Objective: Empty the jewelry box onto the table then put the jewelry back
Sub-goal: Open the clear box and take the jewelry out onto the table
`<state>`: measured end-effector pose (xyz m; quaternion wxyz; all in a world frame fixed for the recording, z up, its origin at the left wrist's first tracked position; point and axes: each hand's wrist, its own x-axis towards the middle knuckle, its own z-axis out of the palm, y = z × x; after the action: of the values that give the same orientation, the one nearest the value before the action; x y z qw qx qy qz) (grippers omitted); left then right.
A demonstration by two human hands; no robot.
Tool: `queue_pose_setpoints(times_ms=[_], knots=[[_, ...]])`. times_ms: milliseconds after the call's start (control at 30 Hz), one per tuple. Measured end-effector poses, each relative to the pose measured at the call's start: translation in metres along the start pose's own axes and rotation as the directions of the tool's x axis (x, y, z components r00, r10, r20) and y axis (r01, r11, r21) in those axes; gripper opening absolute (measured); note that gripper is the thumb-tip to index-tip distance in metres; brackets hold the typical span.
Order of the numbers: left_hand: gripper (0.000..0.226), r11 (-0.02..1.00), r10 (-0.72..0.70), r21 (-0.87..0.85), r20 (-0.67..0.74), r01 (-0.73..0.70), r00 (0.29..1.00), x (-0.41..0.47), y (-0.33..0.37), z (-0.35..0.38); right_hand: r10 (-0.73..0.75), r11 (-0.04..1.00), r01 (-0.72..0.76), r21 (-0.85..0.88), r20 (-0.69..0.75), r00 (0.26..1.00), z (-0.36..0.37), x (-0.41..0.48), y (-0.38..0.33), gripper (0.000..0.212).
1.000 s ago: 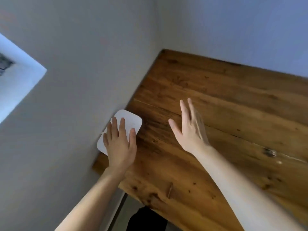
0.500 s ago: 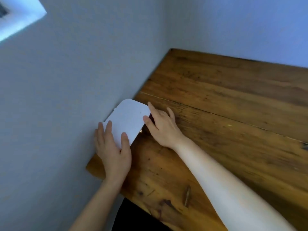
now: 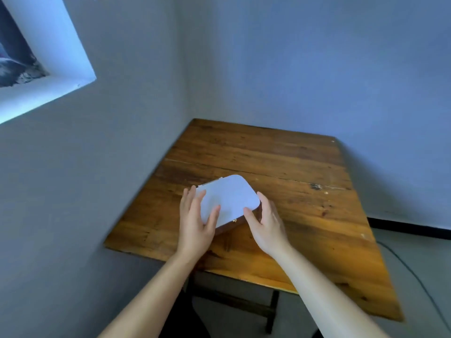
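A white jewelry box (image 3: pixel 230 197) with rounded corners and a small gold clasp lies shut on the wooden table (image 3: pixel 305 172), near its middle. My left hand (image 3: pixel 196 220) holds the box's left side, fingers along the edge and thumb on the lid. My right hand (image 3: pixel 267 222) grips the right front corner, thumb on the lid and fingers down the side. No jewelry shows; the inside of the box is hidden.
The table stands in a corner, with grey walls to the left and behind. A window recess (image 3: pixel 46 59) is high on the left wall. A dark cable (image 3: pixel 419 281) runs over the floor at the right. Table legs show under the front edge.
The box has moved from beside the left wall toward the table's middle, held by both hands. The camera has pulled back, so the whole table shows.
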<state>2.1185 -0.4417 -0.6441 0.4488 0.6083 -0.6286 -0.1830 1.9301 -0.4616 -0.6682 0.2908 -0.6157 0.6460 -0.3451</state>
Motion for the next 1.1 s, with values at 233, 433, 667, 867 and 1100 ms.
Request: queue_pose_setpoints(times_ms=[233, 433, 667, 867, 1100], knots=[[0.051, 0.998, 0.03, -0.054, 0.175, -0.021, 0.984, -0.027, 0.003, 0.029, 0.059, 0.997, -0.062, -0.043, -0.075, 0.995, -0.025, -0.052, 0.035, 0.063], [0.086, 0.959, 0.061, 0.219, 0.465, -0.182, 0.883, -0.01, -0.014, 0.012, -0.042, 0.993, 0.032, -0.115, -0.086, 0.995, -0.019, -0.065, 0.048, 0.072], [0.091, 0.894, 0.146, 0.327, 0.436, -0.307, 0.888, -0.001, -0.007, 0.002, -0.049, 0.982, 0.036, -0.185, -0.067, 0.997, -0.014, -0.064, 0.055, 0.082], [0.062, 0.975, 0.116, 0.134, 0.387, -0.18, 0.915, 0.013, 0.01, -0.014, -0.085, 0.979, 0.067, -0.194, -0.085, 0.993, -0.013, -0.065, 0.055, 0.091], [0.01, 0.962, -0.213, -0.175, -0.003, 0.209, 0.977, 0.049, 0.003, -0.01, -0.133, 0.965, 0.115, -0.238, -0.063, 0.989, -0.013, -0.065, 0.055, 0.065]])
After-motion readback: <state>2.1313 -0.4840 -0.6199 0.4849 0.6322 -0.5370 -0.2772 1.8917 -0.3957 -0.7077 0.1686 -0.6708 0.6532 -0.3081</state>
